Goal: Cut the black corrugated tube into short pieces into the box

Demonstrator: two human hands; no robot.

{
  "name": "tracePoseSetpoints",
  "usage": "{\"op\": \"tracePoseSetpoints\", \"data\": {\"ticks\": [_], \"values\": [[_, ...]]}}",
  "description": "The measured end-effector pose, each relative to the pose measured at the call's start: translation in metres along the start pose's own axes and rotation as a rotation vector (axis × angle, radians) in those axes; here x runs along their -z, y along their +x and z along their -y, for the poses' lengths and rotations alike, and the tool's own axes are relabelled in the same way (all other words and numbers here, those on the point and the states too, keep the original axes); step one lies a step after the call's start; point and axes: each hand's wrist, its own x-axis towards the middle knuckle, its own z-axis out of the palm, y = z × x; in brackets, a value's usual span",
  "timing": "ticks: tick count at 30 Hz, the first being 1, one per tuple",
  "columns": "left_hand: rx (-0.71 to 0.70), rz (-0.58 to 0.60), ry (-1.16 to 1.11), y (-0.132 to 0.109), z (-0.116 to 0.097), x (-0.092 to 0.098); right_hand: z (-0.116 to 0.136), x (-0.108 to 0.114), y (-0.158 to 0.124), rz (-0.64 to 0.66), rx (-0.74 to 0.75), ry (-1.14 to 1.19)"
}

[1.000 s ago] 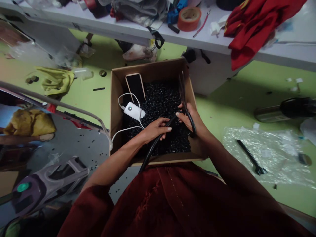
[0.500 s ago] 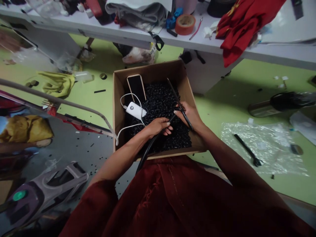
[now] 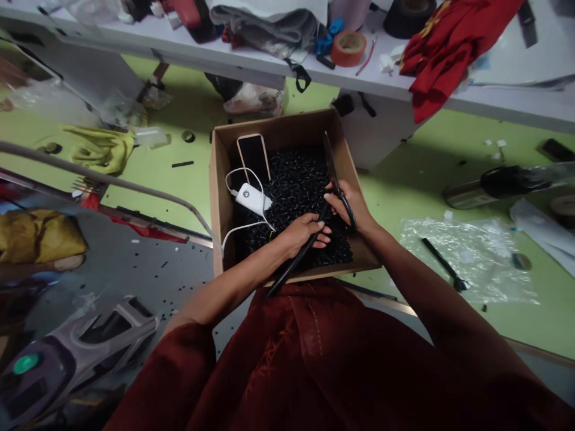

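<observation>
a cluttered workshop — white workbench [image 3: 494, 60], tape roll [image 3: 348, 48], scraps on green floor [image 3: 449, 137]

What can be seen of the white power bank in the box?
The white power bank is a glossy, rounded slab with a dark round badge. It lies at a slant on the black pellets inside the cardboard box, just below a phone. A white cable plugs into its end and loops away.

The black corrugated tube [image 3: 299, 245] is drawn higher through the left hand [image 3: 305, 233], its lower end now nearer the front wall of the cardboard box [image 3: 359, 261]; the scissors [image 3: 333, 167] are turned more upright in the right hand [image 3: 345, 205].
</observation>
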Motion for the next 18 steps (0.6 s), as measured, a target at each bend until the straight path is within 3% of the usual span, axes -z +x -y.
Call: {"op": "tracePoseSetpoints", "data": {"ticks": [5,10,14,18], "values": [[-0.072,0.107,0.102,-0.055,0.002,0.007,0.024,0.011,-0.012,-0.141,-0.014,0.180],[-0.060,0.181,0.217,-0.122,0.008,0.038,0.045,0.030,-0.035,-0.280,0.082,0.352],[0.049,0.062,0.344,-0.172,0.034,0.068,0.050,0.038,-0.043,-0.345,0.104,0.446],[0.091,-0.259,0.503,-0.197,0.104,0.090,0.046,0.046,-0.043,-0.359,0.160,0.416]]}}
